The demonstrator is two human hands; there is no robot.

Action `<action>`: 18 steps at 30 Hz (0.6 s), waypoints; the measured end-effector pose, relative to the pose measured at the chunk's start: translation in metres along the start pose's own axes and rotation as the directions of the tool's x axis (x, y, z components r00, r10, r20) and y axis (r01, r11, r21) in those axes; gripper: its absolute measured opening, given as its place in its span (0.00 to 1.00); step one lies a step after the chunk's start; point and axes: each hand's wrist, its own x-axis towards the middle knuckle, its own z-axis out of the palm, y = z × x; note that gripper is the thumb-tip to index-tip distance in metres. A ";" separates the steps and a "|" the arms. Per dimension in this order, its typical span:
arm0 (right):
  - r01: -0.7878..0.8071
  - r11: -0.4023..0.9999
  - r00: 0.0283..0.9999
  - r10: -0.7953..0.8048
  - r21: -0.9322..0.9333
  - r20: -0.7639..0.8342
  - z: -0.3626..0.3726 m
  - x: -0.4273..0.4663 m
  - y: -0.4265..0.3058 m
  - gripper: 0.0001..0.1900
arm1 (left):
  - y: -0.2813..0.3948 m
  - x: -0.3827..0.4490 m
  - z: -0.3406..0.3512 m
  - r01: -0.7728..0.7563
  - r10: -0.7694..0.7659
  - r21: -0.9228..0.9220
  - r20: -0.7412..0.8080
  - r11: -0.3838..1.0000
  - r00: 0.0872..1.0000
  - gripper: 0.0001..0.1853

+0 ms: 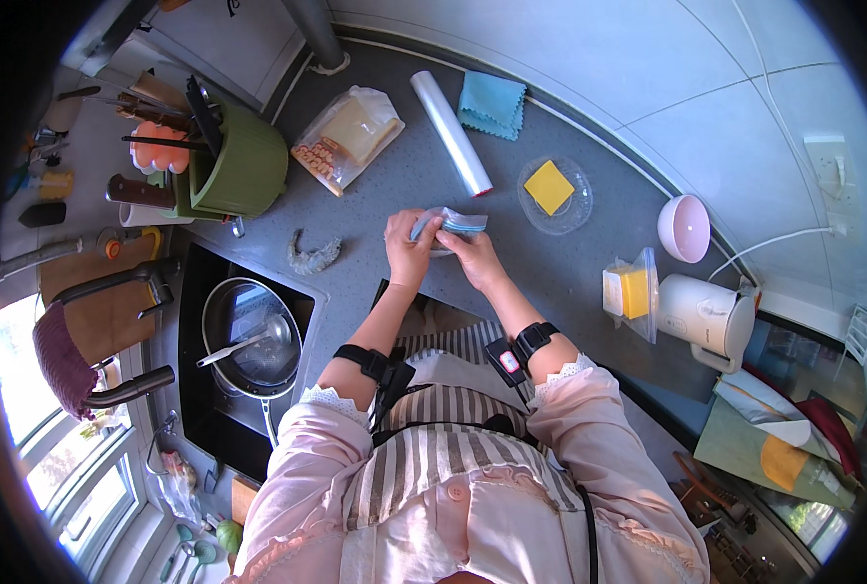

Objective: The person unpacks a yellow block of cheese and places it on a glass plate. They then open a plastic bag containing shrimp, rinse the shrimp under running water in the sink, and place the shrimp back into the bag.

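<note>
Both hands pinch the rim of a clear zip bag (pixel 461 225) with a blue seal, held above the worktop's front edge. My left hand (pixel 407 244) grips its left side, and my right hand (pixel 471 257) grips the right side near the zip. What the bag contains is mostly hidden by my fingers. Left of my hands, a raw shrimp (pixel 314 254) lies directly on the grey worktop (pixel 375 197). Beyond them lies a roll of clear film (pixel 451 133). To the right, a yellow cheese slice (pixel 549 187) rests on a clear plate (pixel 581 191).
A packet of sliced bread (pixel 349 139) and a folded blue cloth (pixel 492 104) lie at the back. On the right are a pink bowl (pixel 684 228), a bag of yellow slices (pixel 632 290) and a white kettle (pixel 707 321). A green knife holder (pixel 240 160) and a sink with a pan (pixel 211 343) flank the left.
</note>
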 end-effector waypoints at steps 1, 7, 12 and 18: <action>-0.004 1.000 1.000 0.004 -0.006 -0.003 0.000 0.000 0.000 0.21 | 0.000 0.000 0.000 -0.002 0.002 0.004 0.000 1.000 1.000 0.08; -0.004 1.000 1.000 0.004 0.000 -0.007 -0.001 0.001 0.002 0.21 | 0.000 0.001 0.000 0.010 -0.010 0.010 0.014 1.000 1.000 0.08; 0.003 1.000 1.000 -0.004 0.014 0.013 -0.004 0.003 0.006 0.22 | 0.002 0.003 -0.002 0.032 -0.031 -0.024 0.060 0.999 0.998 0.08; 0.023 1.000 0.998 -0.023 -0.004 0.053 0.004 0.000 -0.021 0.29 | 0.010 0.014 -0.041 0.312 -0.243 -0.481 0.201 0.819 0.949 0.15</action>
